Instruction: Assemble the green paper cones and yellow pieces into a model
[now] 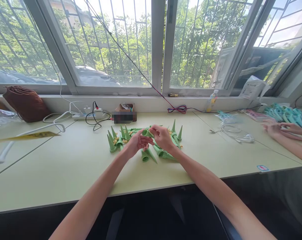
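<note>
Over the heap in the middle of the table, my left hand (138,142) is curled around a hollow green plastic cone spike (146,133), its threaded open end facing me. My right hand (162,136) is closed in a pinch right at the cone's rim; whatever is between its fingertips is too small and hidden to make out. Below the hands lies another green cone (145,157) with its open end toward me. More green cones (111,145) stand upright to the left, and others (174,128) to the right. Small yellow pieces (115,141) are scattered among them.
Behind the heap sits a small open cardboard box (124,115); a power strip (87,115) with cables lies to its left. A brown pouch (27,104), a bottle (212,100) and a white cable (234,133) are farther out. Another person's hands (274,128) work at right beside teal parts (286,113).
</note>
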### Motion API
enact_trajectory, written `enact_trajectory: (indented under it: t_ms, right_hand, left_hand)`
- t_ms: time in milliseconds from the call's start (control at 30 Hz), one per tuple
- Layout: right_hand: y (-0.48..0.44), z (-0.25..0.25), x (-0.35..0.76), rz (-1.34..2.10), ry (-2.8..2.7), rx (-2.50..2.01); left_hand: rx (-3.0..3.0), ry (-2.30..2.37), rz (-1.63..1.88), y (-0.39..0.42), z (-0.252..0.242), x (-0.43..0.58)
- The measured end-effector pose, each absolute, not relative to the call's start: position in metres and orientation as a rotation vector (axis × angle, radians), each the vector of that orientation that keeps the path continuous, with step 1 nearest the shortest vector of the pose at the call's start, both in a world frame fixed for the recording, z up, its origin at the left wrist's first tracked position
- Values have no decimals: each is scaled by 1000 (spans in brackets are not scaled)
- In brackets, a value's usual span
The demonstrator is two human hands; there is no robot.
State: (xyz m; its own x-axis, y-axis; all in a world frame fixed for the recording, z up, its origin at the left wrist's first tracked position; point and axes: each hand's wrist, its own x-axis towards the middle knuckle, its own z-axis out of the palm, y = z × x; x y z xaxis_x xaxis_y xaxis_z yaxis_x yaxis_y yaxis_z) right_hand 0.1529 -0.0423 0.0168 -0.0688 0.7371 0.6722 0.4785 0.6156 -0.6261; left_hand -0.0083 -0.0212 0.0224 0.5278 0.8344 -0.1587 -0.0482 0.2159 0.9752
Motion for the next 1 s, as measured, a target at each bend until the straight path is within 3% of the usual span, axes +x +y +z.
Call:
enact_trajectory:
  t_ms: [633, 1000]
  right_hand:
    - [-38, 11, 153, 294, -1668, -1034]
    - [-36, 10, 154, 267, -1656, -1045]
  left_hand:
    - [1564, 822, 1068, -34, 27, -4]
    - [1731, 805, 1101, -35, 27, -3]
